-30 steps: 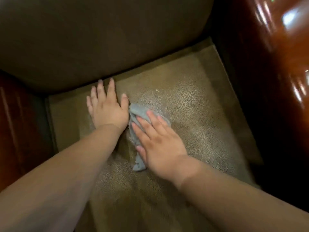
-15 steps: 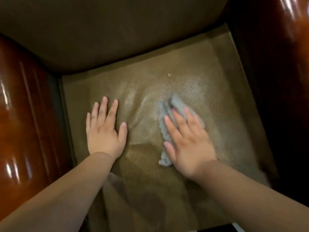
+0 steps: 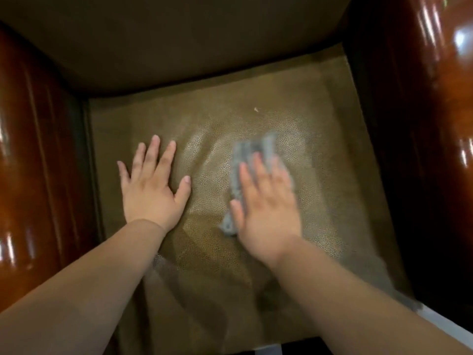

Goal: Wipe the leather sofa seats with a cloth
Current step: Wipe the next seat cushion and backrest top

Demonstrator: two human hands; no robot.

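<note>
I can read no brand, label or writing anywhere: not on the cloth, not on the leather, not on the wood.

My left hand lies flat on the sofa seat, fingers spread wide and straight, holding nothing. My right hand presses flat on the grey cloth with its fingers straight and close together; both the hand and the cloth are blurred. The cloth is bunched under my palm, near the middle of the seat and a little to the right, with its far end showing past my fingertips and a small corner sticking out by my thumb. The two hands are apart, with bare leather between them.

The seat is olive-brown pebbled leather that shines where the light falls. A tiny pale speck sits on it beyond the cloth, towards the backrest, which is darker and rises along the far edge. Glossy reddish-brown wooden armrests close the seat in, the left armrest and the right armrest, both catching bright reflections. A pale strip shows at the lower right corner; I cannot tell what it is.
</note>
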